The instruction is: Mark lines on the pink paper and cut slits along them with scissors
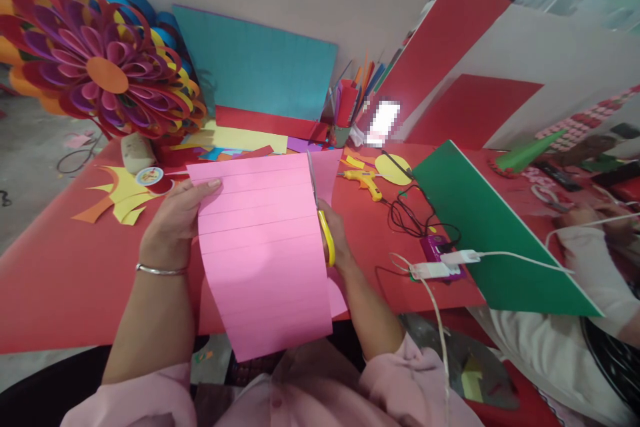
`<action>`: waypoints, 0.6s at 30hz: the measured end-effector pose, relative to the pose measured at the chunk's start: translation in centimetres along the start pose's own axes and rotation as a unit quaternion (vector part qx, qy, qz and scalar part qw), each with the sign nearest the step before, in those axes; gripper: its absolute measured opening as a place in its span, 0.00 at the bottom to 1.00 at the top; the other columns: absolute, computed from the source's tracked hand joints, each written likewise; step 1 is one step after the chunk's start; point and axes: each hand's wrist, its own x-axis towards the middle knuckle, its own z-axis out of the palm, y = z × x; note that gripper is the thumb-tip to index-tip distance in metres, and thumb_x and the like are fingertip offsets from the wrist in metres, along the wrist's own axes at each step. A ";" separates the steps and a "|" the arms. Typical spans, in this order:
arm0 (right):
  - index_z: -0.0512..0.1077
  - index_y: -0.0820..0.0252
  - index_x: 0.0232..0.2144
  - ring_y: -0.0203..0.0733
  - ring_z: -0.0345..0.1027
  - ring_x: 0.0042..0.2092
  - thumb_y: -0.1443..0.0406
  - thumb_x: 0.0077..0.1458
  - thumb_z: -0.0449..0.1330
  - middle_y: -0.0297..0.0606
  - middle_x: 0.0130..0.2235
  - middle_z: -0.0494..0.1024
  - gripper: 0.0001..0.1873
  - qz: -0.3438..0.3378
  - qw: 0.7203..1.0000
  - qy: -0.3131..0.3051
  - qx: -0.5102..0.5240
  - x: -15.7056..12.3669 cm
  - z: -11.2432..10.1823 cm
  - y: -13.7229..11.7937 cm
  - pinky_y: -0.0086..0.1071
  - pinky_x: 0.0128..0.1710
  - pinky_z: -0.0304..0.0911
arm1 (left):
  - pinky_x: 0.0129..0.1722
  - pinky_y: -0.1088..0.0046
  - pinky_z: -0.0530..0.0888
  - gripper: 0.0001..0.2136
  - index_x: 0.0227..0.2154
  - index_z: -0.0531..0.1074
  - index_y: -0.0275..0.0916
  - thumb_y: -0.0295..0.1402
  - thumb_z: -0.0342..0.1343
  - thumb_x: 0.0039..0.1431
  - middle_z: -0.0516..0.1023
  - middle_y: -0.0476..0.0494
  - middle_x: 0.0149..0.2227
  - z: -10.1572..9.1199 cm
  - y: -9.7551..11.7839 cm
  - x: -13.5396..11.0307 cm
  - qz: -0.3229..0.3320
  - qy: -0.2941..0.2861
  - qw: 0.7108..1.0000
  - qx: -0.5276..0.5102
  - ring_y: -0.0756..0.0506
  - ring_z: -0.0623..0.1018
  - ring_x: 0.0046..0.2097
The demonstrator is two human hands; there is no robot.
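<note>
Pink shirt (300, 390), left hand (173, 213) gripping lined paper (265, 253) — scissors (327, 237) in right hand (341, 237)

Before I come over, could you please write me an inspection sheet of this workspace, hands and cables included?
Surface: red tabletop, partly covered by paper and tools.
Work items: pink sheet ruled with lines; yellow-handled scissors at its right edge.
Clutter: yellow and orange paper scraps at left; yellow glue gun near a yellow disc.
Hands: left hand grips the sheet's left edge, thumb on top; right hand holds the scissors.
Cables: dark cable looped loosely beside a purple power strip; white cable hangs over the near edge.
Surroundings: multicoloured paper flower at left; green board at right, a co-worker's sleeve beyond.
</note>
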 end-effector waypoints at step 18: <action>0.75 0.56 0.53 0.32 0.57 0.20 0.48 0.60 0.63 0.26 0.25 0.67 0.25 0.013 0.997 0.005 0.082 -0.4 0.3 -0.2 0.27 0.20 0.55 | 0.44 0.67 0.85 0.12 0.39 0.82 0.33 0.28 0.69 0.49 0.87 0.40 0.35 -2.2 -1.0 3.1 0.048 0.025 0.996 -0.069 0.41 0.87 0.38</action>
